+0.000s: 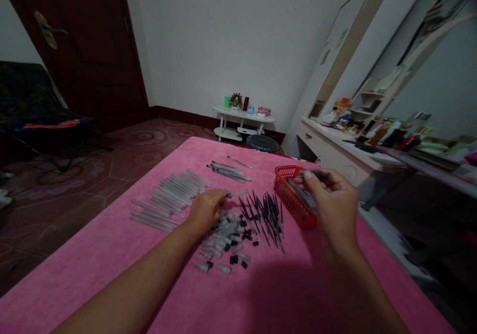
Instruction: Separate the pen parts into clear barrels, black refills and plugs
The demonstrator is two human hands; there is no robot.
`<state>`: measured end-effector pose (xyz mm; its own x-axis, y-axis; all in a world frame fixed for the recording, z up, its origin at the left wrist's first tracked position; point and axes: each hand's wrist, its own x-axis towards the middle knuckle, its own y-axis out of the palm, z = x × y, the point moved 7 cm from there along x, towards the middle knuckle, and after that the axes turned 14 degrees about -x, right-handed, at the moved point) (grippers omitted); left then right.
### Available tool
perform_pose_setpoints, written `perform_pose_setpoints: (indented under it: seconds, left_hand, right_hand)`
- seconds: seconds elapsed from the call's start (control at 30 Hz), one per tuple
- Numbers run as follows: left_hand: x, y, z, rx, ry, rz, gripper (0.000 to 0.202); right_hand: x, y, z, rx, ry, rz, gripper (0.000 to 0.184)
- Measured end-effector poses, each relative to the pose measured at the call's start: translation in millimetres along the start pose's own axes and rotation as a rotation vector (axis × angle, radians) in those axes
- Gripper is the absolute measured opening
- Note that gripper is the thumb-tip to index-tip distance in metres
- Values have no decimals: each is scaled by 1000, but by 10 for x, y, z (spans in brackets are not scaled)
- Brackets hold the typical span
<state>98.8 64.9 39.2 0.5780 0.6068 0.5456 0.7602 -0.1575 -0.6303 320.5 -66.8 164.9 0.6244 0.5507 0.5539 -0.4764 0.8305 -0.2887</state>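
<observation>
My left hand [206, 208] rests on the pink table [112, 254], its fingers pinched on a clear tube [238, 193] that sticks out to the right. A row of clear tubes [169, 199] lies just left of it. Below the hand sits a heap of small clear caps and black plugs [227, 239]. Thin black refills [266, 217] are spread between my two hands. My right hand [331, 202] hovers over a red basket [290, 195], fingers closed on a thin grey pen-like piece [320, 173].
Several assembled pens [229, 171] lie further back on the table. A white low table [242, 120] with small items stands by the far wall. A dresser [335, 150] with bottles is at the right, a dark chair [33, 110] and a door at the left.
</observation>
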Motion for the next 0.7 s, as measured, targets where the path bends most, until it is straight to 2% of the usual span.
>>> perform_pose_setpoints:
  seconds: [0.17,0.3,0.47,0.53,0.7]
  left_hand:
    - [4,-3,-4,14,1,-6,41]
    - [-14,6,13,21,10,-12,40]
    - [-15,1,35,28,14,-28,35]
    - [-12,2,30,21,15,-33,33]
    - [12,-34,-69,39,54,-32,30]
  right_hand:
    - [-92,313,27,-319,-185,424,7]
    - [-281,568,8,-551,-371,716,10]
    - [-528,726,-155,-735,-413,1014,16]
    - [-577,742,-198,-799,-398,1057,16]
    - [-579,768,-182,-854,-392,978,17]
